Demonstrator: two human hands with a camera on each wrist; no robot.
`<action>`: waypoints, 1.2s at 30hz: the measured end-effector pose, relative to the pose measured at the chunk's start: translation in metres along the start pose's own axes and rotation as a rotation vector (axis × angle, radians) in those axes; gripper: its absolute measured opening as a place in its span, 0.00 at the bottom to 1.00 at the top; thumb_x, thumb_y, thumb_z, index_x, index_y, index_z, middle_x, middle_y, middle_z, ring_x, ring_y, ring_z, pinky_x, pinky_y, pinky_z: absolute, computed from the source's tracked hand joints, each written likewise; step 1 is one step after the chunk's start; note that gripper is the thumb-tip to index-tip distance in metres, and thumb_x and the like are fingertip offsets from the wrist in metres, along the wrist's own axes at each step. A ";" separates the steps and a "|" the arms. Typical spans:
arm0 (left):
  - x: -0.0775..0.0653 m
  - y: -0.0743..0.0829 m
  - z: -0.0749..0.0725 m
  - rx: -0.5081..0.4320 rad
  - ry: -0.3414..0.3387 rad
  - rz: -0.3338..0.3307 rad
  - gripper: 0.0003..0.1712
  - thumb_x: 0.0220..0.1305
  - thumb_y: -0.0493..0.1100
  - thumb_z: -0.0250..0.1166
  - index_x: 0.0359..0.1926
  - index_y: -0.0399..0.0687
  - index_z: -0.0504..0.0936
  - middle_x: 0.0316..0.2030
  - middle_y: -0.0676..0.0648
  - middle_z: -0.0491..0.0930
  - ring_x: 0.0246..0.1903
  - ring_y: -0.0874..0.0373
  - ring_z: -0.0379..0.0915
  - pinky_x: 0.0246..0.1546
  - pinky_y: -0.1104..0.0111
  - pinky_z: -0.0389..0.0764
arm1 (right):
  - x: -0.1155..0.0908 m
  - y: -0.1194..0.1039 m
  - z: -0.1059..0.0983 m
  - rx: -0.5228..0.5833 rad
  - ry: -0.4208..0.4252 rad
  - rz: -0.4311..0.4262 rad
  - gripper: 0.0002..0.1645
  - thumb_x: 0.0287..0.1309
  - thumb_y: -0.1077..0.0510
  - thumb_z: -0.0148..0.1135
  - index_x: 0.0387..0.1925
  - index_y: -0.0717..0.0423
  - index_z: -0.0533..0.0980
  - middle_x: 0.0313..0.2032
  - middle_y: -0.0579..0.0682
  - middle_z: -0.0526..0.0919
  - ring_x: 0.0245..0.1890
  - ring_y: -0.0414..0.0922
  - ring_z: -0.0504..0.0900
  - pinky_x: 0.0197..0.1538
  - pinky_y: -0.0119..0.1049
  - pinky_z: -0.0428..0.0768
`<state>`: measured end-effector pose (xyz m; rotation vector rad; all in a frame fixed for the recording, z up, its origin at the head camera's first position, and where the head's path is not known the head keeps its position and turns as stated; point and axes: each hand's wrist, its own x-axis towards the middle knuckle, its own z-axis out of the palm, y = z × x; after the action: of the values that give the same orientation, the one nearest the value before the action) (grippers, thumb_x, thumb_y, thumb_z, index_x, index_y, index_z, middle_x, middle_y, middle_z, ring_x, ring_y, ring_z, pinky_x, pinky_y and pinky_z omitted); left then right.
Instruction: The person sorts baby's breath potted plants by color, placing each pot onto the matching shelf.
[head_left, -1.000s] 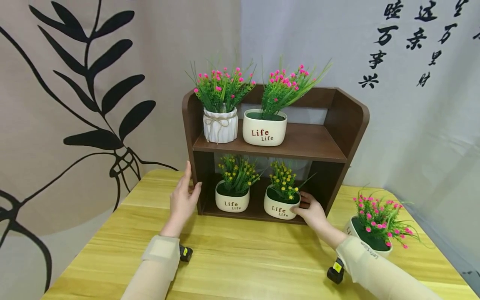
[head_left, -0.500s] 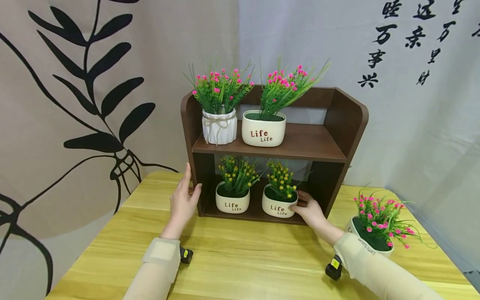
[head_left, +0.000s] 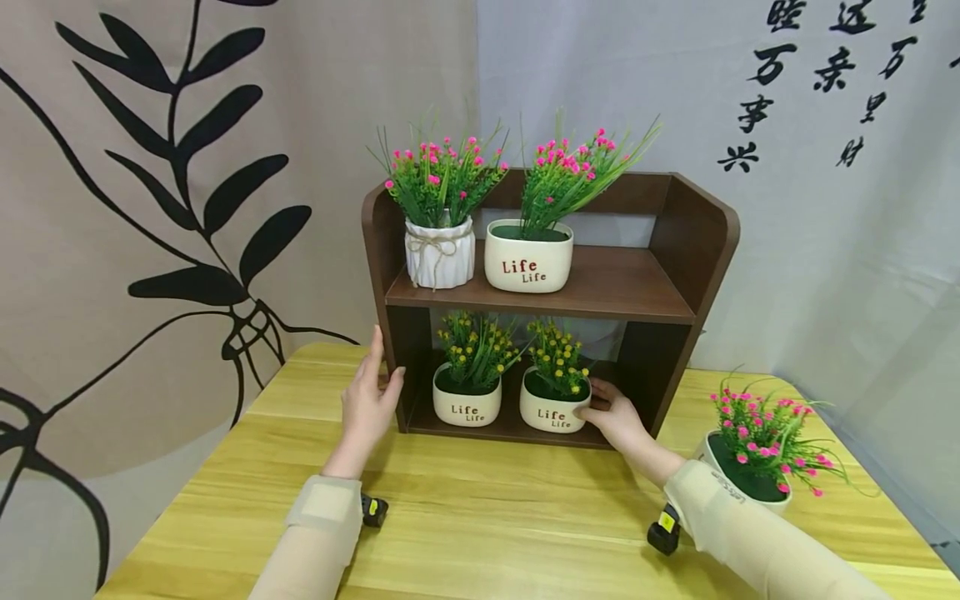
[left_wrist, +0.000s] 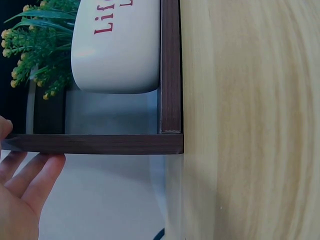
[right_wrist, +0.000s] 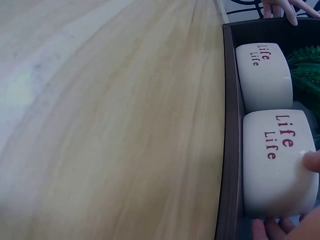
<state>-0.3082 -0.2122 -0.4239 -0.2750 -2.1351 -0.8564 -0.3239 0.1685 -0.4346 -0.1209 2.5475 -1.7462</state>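
Observation:
On the lower level of a dark brown two-tier shelf (head_left: 570, 283), a cream "Life" flowerpot (head_left: 553, 412) with yellow flowers stands at the right. My right hand (head_left: 618, 419) holds its right end, the thumb on the front and the fingers round the side. In the right wrist view this flowerpot (right_wrist: 277, 175) is very close to its twin. That second yellow-flowered flowerpot (head_left: 467, 407) stands to the left. My left hand (head_left: 366, 400) grips the shelf's left side panel. In the left wrist view the thumb lies inside the panel (left_wrist: 100, 144) and the fingers (left_wrist: 42, 180) outside.
Above, a white ribbed pot (head_left: 439, 257) tied with twine and a cream flowerpot (head_left: 528, 260) hold pink flowers. Another pink-flowered pot (head_left: 746, 475) stands on the wooden table (head_left: 465, 517) at the right, near my right forearm. A printed curtain (head_left: 825, 250) hangs behind.
My right hand has slid the right-hand yellow-flowered flowerpot to the left and slightly back, closer to its neighbour. My left hand has stayed at the shelf's side.

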 end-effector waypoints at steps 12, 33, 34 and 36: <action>0.001 0.000 0.003 -0.002 0.009 0.013 0.45 0.65 0.38 0.63 0.77 0.54 0.50 0.62 0.34 0.70 0.13 0.61 0.58 0.15 0.64 0.61 | -0.009 -0.008 -0.007 0.006 -0.015 0.002 0.44 0.61 0.60 0.62 0.72 0.66 0.52 0.68 0.68 0.59 0.65 0.63 0.63 0.61 0.53 0.68; -0.001 -0.002 0.001 -0.005 0.008 -0.002 0.44 0.66 0.38 0.63 0.77 0.53 0.51 0.61 0.33 0.71 0.11 0.65 0.53 0.13 0.64 0.59 | -0.092 -0.073 -0.064 -0.135 -0.039 -0.277 0.41 0.63 0.59 0.62 0.72 0.61 0.54 0.68 0.61 0.62 0.65 0.59 0.64 0.59 0.49 0.71; 0.000 -0.002 0.001 -0.006 0.007 -0.005 0.43 0.66 0.38 0.63 0.76 0.53 0.51 0.62 0.34 0.71 0.11 0.65 0.53 0.14 0.64 0.59 | -0.096 -0.077 -0.069 -0.148 -0.029 -0.279 0.40 0.64 0.58 0.61 0.72 0.60 0.55 0.68 0.60 0.62 0.65 0.58 0.64 0.58 0.44 0.72; 0.000 -0.002 0.002 -0.007 0.003 -0.009 0.43 0.66 0.38 0.63 0.76 0.52 0.51 0.62 0.34 0.70 0.12 0.65 0.53 0.14 0.64 0.59 | -0.102 -0.083 -0.080 -0.173 -0.003 -0.286 0.40 0.65 0.57 0.61 0.72 0.59 0.55 0.68 0.59 0.62 0.65 0.58 0.65 0.55 0.33 0.73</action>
<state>-0.3099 -0.2125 -0.4258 -0.2680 -2.1320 -0.8692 -0.2259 0.2224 -0.3283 -0.5183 2.7904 -1.5967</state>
